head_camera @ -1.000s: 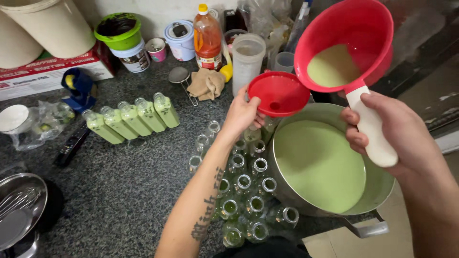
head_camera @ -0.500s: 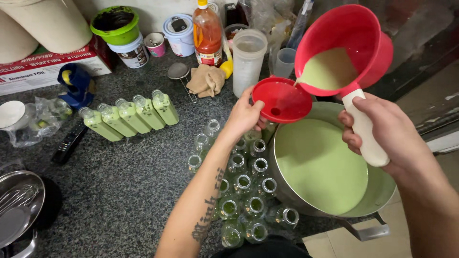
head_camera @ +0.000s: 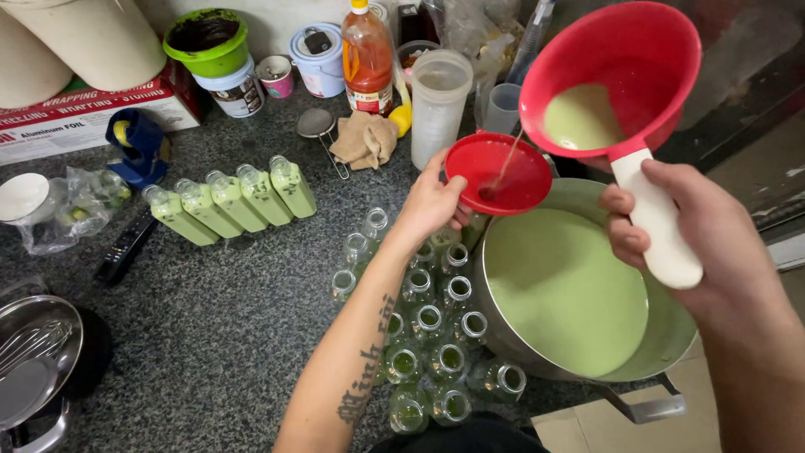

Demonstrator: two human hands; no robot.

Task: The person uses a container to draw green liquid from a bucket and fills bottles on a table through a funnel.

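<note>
While the right hand [head_camera: 696,243] wraps tight around the white handle of a red ladle [head_camera: 612,80], tilted and holding pale green liquid, a thin stream runs down into the red funnel [head_camera: 499,174]. Pinching the funnel's near rim, the left hand [head_camera: 432,201] holds it over open glass bottles [head_camera: 428,319] on the dark speckled surface [head_camera: 210,335], just beside the large steel pot [head_camera: 579,294] of green liquid. Filled bottles [head_camera: 231,201] lie well to the left.
</note>
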